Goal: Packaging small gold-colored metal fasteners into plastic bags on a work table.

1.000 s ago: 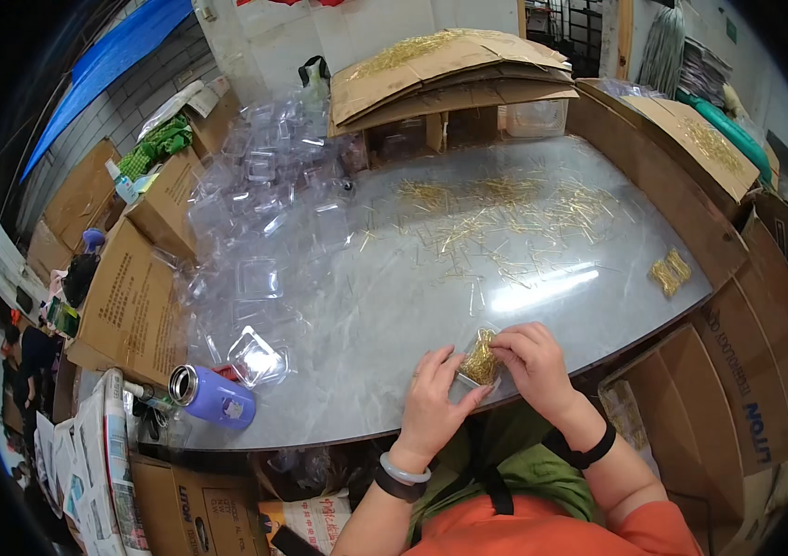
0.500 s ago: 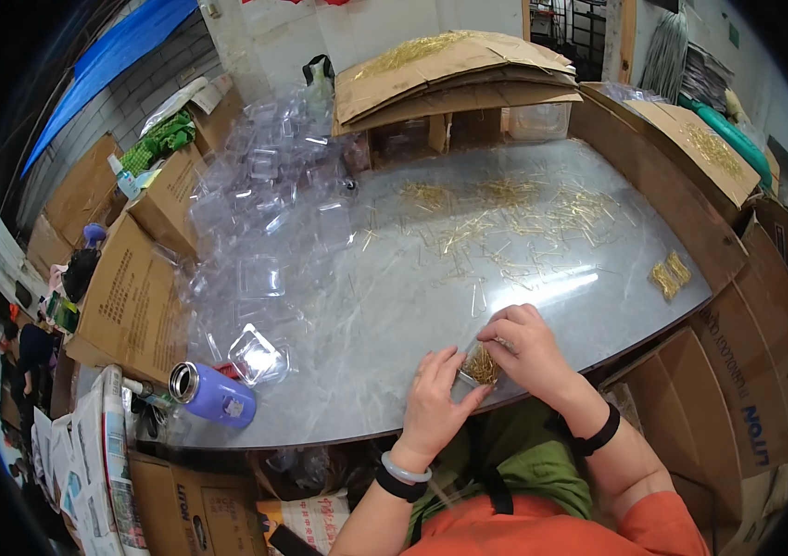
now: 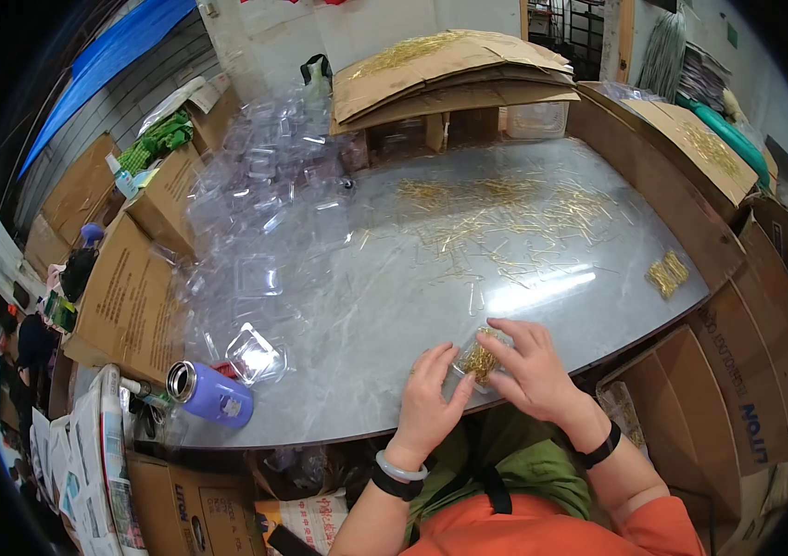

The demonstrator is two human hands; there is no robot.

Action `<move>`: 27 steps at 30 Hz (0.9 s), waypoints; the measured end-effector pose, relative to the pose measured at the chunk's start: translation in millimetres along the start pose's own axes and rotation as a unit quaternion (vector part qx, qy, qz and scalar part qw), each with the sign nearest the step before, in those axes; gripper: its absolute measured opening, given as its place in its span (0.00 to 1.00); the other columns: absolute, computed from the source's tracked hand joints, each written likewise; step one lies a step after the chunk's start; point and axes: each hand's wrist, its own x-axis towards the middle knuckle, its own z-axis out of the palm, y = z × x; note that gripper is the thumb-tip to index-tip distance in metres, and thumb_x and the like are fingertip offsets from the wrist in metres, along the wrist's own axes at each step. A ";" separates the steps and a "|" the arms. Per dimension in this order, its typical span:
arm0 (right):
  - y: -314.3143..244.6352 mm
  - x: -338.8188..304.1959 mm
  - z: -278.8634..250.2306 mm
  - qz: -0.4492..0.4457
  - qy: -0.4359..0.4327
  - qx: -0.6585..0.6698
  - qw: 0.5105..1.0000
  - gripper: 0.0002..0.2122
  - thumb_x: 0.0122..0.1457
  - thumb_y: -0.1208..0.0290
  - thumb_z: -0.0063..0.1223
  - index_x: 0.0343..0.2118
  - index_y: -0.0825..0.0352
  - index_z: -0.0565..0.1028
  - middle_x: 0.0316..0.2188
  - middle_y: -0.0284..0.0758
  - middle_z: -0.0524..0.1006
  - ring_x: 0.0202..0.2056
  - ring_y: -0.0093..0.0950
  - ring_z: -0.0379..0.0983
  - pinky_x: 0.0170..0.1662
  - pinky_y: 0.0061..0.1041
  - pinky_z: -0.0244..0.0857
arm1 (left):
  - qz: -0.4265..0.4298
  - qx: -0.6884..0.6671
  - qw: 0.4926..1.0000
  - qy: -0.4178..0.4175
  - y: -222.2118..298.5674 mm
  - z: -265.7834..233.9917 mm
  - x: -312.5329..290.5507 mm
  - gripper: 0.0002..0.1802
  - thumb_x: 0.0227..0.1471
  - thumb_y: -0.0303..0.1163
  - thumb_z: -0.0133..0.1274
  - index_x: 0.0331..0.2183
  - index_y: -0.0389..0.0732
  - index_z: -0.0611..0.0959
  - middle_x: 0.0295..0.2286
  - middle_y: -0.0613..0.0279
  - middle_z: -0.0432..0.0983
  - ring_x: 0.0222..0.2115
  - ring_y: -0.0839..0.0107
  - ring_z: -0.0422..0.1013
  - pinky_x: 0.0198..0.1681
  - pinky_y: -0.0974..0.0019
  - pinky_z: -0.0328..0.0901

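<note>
At the near edge of the table lies a small clear plastic box [image 3: 479, 362] filled with thin gold-coloured pins. My left hand [image 3: 428, 398] is at its left side, thumb and fingers apart, the tips close to the box's corner. Over the right side of the box my right hand [image 3: 535, 375] spreads its fingers, partly hiding the pins. Whether the fingertips press on the box is hard to tell. Loose gold pins [image 3: 505, 222] lie scattered beyond my hands.
Clear plastic boxes and lids [image 3: 269, 213] heap up on the left. A purple bottle [image 3: 213, 396] lies tilted near the front edge. Filled pin packs [image 3: 667, 274] sit at the right. Cardboard sheets [image 3: 454, 79] with pins on top stand at the back; cardboard [image 3: 662, 185] walls the right edge.
My right hand has spread its fingers and come lower over the box. My left fingers have loosened beside it. The pins inside show more plainly.
</note>
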 end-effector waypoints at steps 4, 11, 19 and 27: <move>-14.7 -6.6 2.7 0.012 -0.026 -0.083 0.996 0.33 0.53 0.52 0.65 0.61 0.61 0.71 0.61 0.45 0.67 0.57 0.48 0.64 0.61 0.51 0.56 | -0.014 -0.057 0.998 -0.015 0.1 -3.4 1.4 0.21 0.59 0.28 0.50 0.52 0.29 0.77 0.52 0.40 0.73 0.53 0.44 0.69 0.58 0.52 0.64; -25.8 7.1 30.2 0.080 0.071 -0.046 0.993 0.33 0.48 0.52 0.68 0.56 0.62 0.74 0.61 0.44 0.68 0.53 0.48 0.65 0.57 0.47 0.59 | -0.066 -0.141 0.988 0.005 -4.0 -6.2 -2.2 0.24 0.60 0.26 0.45 0.57 0.29 0.73 0.53 0.39 0.71 0.54 0.46 0.69 0.60 0.54 0.63; -31.2 13.6 31.9 0.108 0.071 -0.107 0.986 0.35 0.47 0.52 0.67 0.58 0.65 0.73 0.62 0.42 0.68 0.51 0.45 0.65 0.56 0.44 0.59 | -0.069 -0.106 0.991 0.040 -9.3 -2.8 -1.3 0.26 0.62 0.27 0.47 0.59 0.29 0.71 0.57 0.39 0.68 0.58 0.46 0.66 0.63 0.52 0.60; -22.2 6.5 17.0 0.164 -0.092 0.050 0.981 0.44 0.54 0.53 0.60 0.69 0.70 0.55 0.68 0.48 0.60 0.69 0.56 0.48 0.70 0.55 0.39 | 0.046 0.074 0.996 -0.029 -0.9 5.2 2.5 0.28 0.62 0.31 0.50 0.60 0.29 0.70 0.60 0.39 0.65 0.63 0.41 0.59 0.66 0.48 0.56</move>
